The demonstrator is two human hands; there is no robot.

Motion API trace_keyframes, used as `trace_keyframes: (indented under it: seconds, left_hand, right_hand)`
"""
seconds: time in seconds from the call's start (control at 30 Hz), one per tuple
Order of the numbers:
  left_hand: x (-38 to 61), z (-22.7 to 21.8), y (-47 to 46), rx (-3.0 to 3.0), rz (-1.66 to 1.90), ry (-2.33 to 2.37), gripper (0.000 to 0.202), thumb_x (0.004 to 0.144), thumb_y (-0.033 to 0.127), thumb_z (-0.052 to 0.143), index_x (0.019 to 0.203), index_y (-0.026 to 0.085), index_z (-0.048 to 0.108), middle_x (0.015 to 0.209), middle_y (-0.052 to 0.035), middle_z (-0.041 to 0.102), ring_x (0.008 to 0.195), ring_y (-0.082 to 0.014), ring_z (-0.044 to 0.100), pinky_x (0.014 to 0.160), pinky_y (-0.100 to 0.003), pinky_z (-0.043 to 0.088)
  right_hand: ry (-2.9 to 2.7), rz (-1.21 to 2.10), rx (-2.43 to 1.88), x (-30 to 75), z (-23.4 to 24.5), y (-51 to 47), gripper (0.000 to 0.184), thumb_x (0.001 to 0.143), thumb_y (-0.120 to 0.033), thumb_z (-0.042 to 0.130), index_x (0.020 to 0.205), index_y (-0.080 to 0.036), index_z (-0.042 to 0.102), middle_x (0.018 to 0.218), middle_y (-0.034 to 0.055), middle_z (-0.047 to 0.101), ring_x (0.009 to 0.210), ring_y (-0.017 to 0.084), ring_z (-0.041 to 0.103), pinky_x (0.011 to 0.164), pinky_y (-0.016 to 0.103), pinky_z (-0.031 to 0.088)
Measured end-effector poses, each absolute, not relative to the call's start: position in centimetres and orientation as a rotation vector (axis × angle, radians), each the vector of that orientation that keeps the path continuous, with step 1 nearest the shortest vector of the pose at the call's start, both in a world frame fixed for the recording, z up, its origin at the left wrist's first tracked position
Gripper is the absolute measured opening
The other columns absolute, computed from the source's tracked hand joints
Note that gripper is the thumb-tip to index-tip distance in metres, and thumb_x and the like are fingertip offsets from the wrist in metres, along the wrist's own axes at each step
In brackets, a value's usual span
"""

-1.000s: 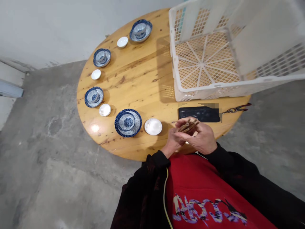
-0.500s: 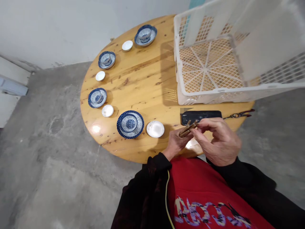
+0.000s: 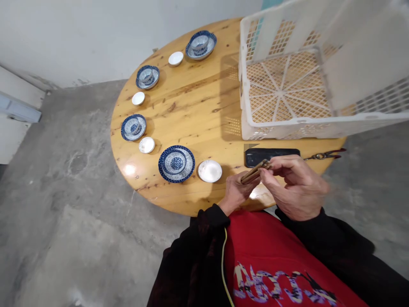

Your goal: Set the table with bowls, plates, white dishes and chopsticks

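A small bundle of brown wooden chopsticks (image 3: 254, 173) is gripped in my left hand (image 3: 238, 192), low over the near edge of the table. The thumb and forefinger of my right hand (image 3: 297, 185) are closed at the upper ends of the chopsticks, and the sticks lie close together. Left of my left hand stands a small white bowl (image 3: 210, 171). Beside that is a blue-and-white plate with a bowl on it (image 3: 177, 163). Just beyond my right hand a black phone (image 3: 271, 156) lies flat.
A big white plastic crate (image 3: 294, 123) stands on the right of the round wooden table (image 3: 191, 106). Red-handled pliers (image 3: 324, 155) lie near the right edge. Along the left rim are more blue-and-white place settings (image 3: 133, 127) with small white bowls (image 3: 138, 98).
The chopstick ends, fanned apart before, now sit closer together in my hands. My view has shifted slightly, so the table things appear a little further right.
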State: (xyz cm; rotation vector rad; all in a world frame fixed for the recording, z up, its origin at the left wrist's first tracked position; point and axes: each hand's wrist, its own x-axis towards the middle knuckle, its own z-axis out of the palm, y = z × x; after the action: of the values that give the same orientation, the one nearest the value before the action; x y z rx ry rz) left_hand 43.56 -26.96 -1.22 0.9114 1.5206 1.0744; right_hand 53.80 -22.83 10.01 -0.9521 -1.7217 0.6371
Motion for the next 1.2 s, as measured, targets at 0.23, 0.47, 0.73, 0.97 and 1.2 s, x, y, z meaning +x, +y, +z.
trace_keyframes:
  seconds: [0.23,0.47,0.73,0.97,1.2]
  left_hand:
    - [42.6,1.0,-28.5,1.022,1.043,1.618,0.047,0.087,0.06,0.07,0.076,0.015,0.066,0.066,0.0026,0.051,0.065,-0.0114,0.043,0.06,-0.022,0.036]
    - [41.2,3.6,-31.1,0.976,0.965,1.672,0.051,0.085,0.062,0.067,0.064,0.018,0.051,0.062,0.0051,0.032,0.06,-0.0095,0.029,0.056,-0.026,0.02]
    - [38.7,3.6,-35.0,0.782,1.009,1.509,0.058,0.087,0.073,0.058,0.067,0.02,0.045,0.061,0.005,0.039,0.059,-0.0092,0.033,0.056,-0.025,0.026]
    - [37.5,4.3,-36.9,0.591,1.17,1.451,0.072,0.086,0.088,0.046,0.067,0.018,0.053,0.061,0.0004,0.053,0.055,-0.0101,0.044,0.056,-0.025,0.037]
    - [36.5,4.5,-37.6,0.429,1.343,1.648,0.066,0.089,0.081,0.053,0.07,0.018,0.06,0.064,-0.0013,0.058,0.061,-0.0133,0.053,0.062,-0.027,0.045]
  right_hand:
    - [-1.575,0.841,-1.063,53.8,9.9,-22.5,0.008,0.084,-0.023,0.075,0.084,-0.022,0.067,0.073,-0.0001,0.065,0.058,0.014,0.062,0.054,0.025,0.055]
    - [-1.402,1.248,-1.071,53.2,9.7,-21.8,0.025,0.08,-0.043,0.087,0.081,-0.023,0.071,0.069,0.0001,0.064,0.054,0.014,0.061,0.048,0.027,0.054]
    - [-1.328,1.612,-1.051,50.6,9.7,-21.7,0.041,0.064,-0.053,0.097,0.069,-0.021,0.072,0.062,0.0011,0.064,0.049,0.015,0.06,0.045,0.029,0.056]
    - [-1.303,1.776,-1.036,47.8,9.6,-21.9,0.043,0.056,-0.049,0.101,0.068,-0.019,0.072,0.062,0.0007,0.065,0.049,0.012,0.061,0.047,0.025,0.056]
    - [-1.321,1.733,-0.997,46.7,12.3,-21.1,0.047,0.047,-0.048,0.104,0.066,-0.018,0.073,0.058,0.0015,0.064,0.045,0.012,0.058,0.042,0.025,0.054]
